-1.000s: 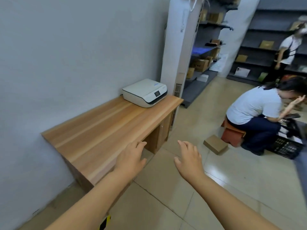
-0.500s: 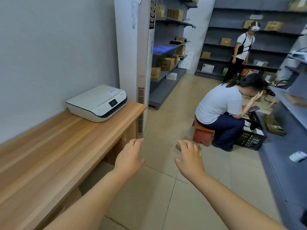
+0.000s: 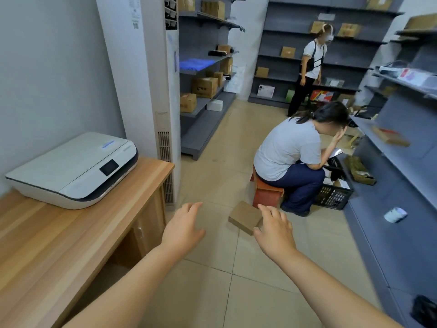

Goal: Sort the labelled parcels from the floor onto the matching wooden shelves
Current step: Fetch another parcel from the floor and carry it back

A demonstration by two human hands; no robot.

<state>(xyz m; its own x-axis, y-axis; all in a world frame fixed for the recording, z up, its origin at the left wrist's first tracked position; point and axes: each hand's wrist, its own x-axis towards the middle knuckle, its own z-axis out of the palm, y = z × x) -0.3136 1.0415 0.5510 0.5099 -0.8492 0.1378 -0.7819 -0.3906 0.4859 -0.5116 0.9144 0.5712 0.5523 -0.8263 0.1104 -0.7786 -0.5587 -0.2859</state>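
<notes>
A flat brown cardboard parcel (image 3: pixel 244 216) lies on the tiled floor just ahead of me. My right hand (image 3: pixel 274 230) hovers above its near right corner, fingers spread, holding nothing. My left hand (image 3: pixel 183 229) is stretched out to the left of the parcel, also open and empty. Grey shelves (image 3: pixel 205 100) with several cardboard boxes stand at the back left, and another grey shelf unit (image 3: pixel 390 185) runs along the right.
A wooden desk (image 3: pixel 78 233) with a white printer (image 3: pixel 75 169) is at my left. A person sits on a red stool (image 3: pixel 266 192) beside a black crate (image 3: pixel 333 197) just beyond the parcel. Another person stands by the far shelves (image 3: pixel 309 74). A tall white unit (image 3: pixel 151 91) stands behind the desk.
My view has swung right, away from the desk and toward the aisle. The parcel on the floor is closer, and both hands stay outstretched and open.
</notes>
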